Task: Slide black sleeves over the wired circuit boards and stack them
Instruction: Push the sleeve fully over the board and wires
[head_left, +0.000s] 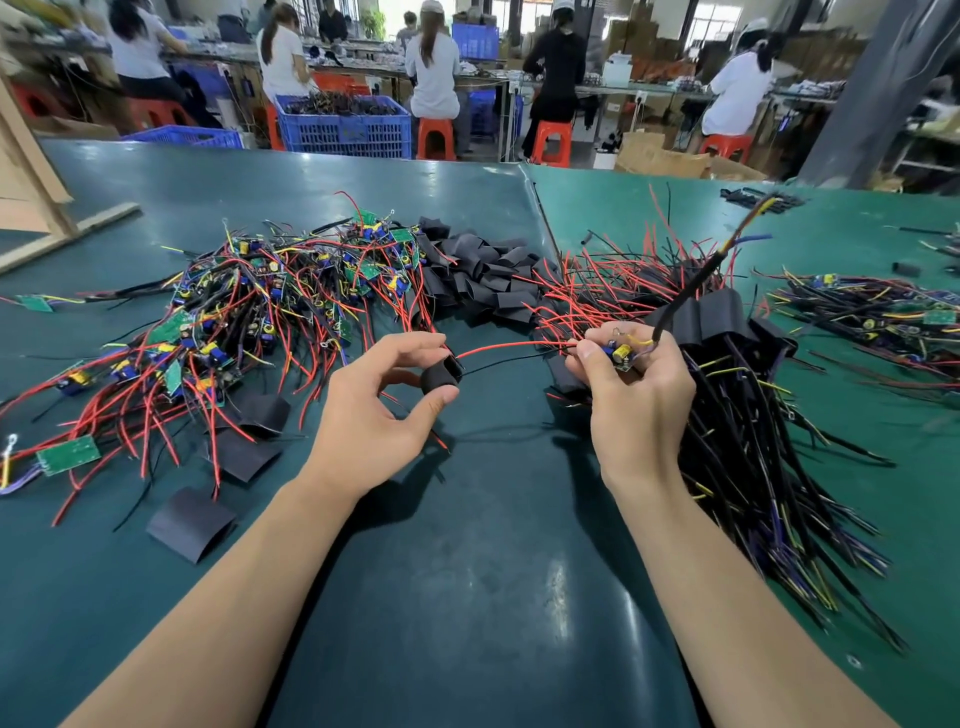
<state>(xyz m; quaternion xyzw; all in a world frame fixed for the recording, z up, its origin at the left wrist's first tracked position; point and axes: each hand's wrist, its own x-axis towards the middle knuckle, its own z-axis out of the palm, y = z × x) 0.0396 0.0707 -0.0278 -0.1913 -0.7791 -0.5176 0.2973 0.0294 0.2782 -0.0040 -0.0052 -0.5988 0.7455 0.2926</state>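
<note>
My left hand (382, 410) pinches a black sleeve (441, 375) between thumb and fingers, its mouth turned to the right. A red wire and a black wire (511, 349) run from the sleeve's mouth across to a small circuit board (622, 355) with a yellow capacitor. My right hand (631, 400) grips that board, and a thick black cable rises from it up and to the right. Behind the right hand lies a stack of sleeved boards (722, 317) with their cables fanned toward me.
A tangle of bare wired boards (270, 301) covers the green table's (467, 571) left side, with a heap of loose black sleeves (483, 275) behind and flat sleeves (192, 522) near me. More boards (872, 312) lie far right. People sit at benches beyond.
</note>
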